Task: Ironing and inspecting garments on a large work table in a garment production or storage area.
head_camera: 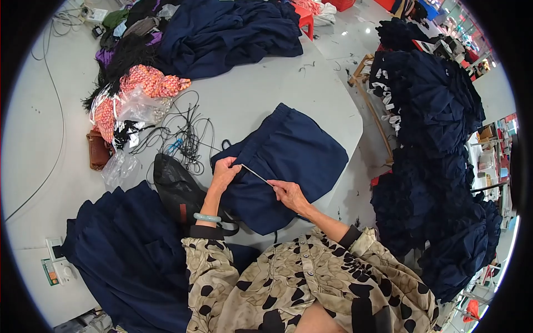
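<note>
A navy garment (306, 154) with a gathered elastic waistband (260, 137) lies on the table before me; it looks like shorts. At the waistband's near end, my left hand (225, 172) pinches the cloth between thumb and fingers. My right hand (289, 194) grips one end of a thin, light-coloured rod (257, 174), whose other end meets my left fingertips. Whether that tip is inside the waistband is hidden. Thin black cords (189, 137) lie tangled beyond my left hand, and one runs towards the garment. A black mesh bag (177, 185) rests beside my left forearm.
Navy garments are heaped on the table (320, 83) at the far side (233, 33) and at my left (133, 249). Orange patterned cloth (150, 81), clear plastic bags and a brown case (98, 150) lie left. Right of the table, more navy garments (433, 104) hang by a wooden frame (374, 112).
</note>
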### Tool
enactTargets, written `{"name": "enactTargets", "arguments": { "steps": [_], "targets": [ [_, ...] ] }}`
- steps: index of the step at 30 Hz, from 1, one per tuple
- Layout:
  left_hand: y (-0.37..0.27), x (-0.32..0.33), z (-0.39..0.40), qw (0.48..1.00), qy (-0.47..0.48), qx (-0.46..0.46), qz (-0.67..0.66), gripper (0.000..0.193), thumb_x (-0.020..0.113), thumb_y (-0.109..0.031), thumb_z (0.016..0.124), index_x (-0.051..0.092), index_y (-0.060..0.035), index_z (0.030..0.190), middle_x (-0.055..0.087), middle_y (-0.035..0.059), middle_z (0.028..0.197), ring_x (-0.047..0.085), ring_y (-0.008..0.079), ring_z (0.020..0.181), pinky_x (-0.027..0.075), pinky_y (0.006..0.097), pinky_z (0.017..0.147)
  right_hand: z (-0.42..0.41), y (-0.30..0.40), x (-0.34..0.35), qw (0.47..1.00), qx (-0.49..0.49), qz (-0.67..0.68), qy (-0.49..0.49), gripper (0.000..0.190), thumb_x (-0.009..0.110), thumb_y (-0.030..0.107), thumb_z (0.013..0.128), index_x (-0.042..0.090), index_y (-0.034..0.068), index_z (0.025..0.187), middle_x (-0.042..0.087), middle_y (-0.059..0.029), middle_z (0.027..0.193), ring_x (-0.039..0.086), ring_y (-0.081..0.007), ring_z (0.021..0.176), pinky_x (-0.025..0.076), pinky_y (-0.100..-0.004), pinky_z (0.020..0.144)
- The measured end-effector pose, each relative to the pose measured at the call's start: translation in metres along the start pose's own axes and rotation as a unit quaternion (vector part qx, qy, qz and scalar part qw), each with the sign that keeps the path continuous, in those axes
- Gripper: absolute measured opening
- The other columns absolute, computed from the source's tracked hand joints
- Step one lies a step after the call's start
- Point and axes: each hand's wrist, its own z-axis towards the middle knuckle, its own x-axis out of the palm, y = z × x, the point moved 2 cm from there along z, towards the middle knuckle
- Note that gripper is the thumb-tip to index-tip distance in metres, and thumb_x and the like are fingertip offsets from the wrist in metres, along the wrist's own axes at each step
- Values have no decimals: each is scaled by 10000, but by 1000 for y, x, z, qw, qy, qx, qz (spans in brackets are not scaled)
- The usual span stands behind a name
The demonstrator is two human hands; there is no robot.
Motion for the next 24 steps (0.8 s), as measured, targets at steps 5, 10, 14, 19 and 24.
{"name": "enactTargets", "arguments": {
  "steps": [5, 10, 14, 19, 24],
  "targets": [
    [14, -8, 1, 1000, 4, 24, -10, 222, 611, -38, 758, 627, 55, 958, 616, -3, 791, 527, 60, 672, 439, 211, 625, 3, -3, 10, 999, 43, -13, -20, 284, 488, 93, 891, 616, 60, 1142, 516, -23, 574, 474, -84, 530, 409, -254, 526],
    [20, -7, 2, 998, -33, 33, 39, 278, 635, -51, 755, 617, 73, 1003, 633, 31, 846, 548, 78, 737, 453, 220, 681, 6, -5, 14, 997, 71, 1, -37, 284, 489, 92, 883, 615, 39, 1132, 539, -39, 585, 510, -102, 536, 437, -261, 550],
    [24, -4, 0, 999, -10, 12, 29, 311, 654, -51, 761, 604, 82, 1038, 639, 49, 899, 564, 85, 783, 459, 221, 722, 20, -17, 12, 993, 86, 15, -84, 291, 488, 87, 881, 605, 20, 1138, 565, -46, 602, 539, -111, 549, 456, -265, 567],
    [22, -3, -5, 992, 32, -5, -123, 296, 628, -1, 794, 584, 79, 1076, 644, 65, 970, 588, 99, 827, 466, 226, 788, 23, -27, 4, 997, 58, 51, -30, 310, 493, 70, 893, 576, 6, 1184, 522, 1, 605, 470, -62, 551, 417, -216, 553],
    [20, -6, -3, 991, 36, 7, -129, 285, 613, 16, 794, 588, 75, 1071, 643, 59, 968, 584, 93, 834, 463, 223, 792, 6, -13, 9, 1000, -15, -7, -19, 284, 502, 82, 888, 606, 51, 1150, 543, -64, 584, 506, -115, 521, 435, -267, 533]
  ]
}}
